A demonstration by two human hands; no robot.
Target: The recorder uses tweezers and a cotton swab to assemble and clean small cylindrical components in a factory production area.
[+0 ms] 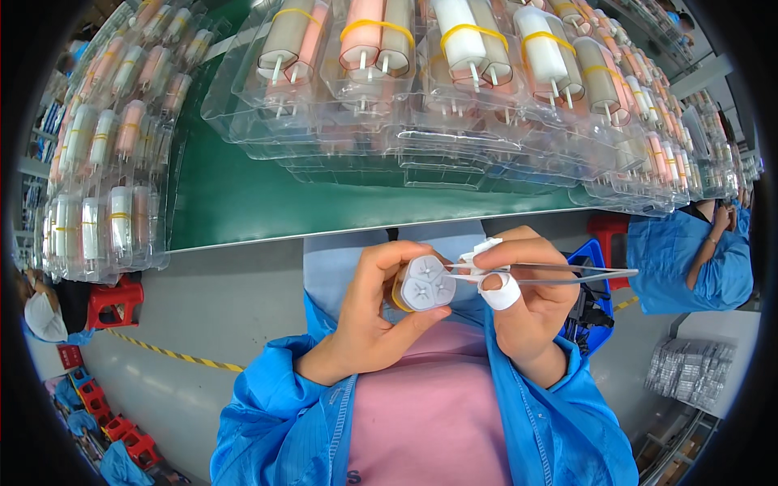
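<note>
My left fingers (409, 326) clamp a grey, three-lobed cylinder bundle (427, 283), seemingly unfinished, my right fingers (519, 253) grip slim metal tweezers (608, 276), and far yellow-banded cylinder bundles (462, 44) look assembled.

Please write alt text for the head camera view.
A person's left hand holds a pale grey three-lobed object while the right hand holds silver metal tweezers, tips near it. Beyond, clear plastic trays of yellow-banded pink, white and grey cylinders sit on a green table.

A head-worn fisheye looks down from close above.
</note>
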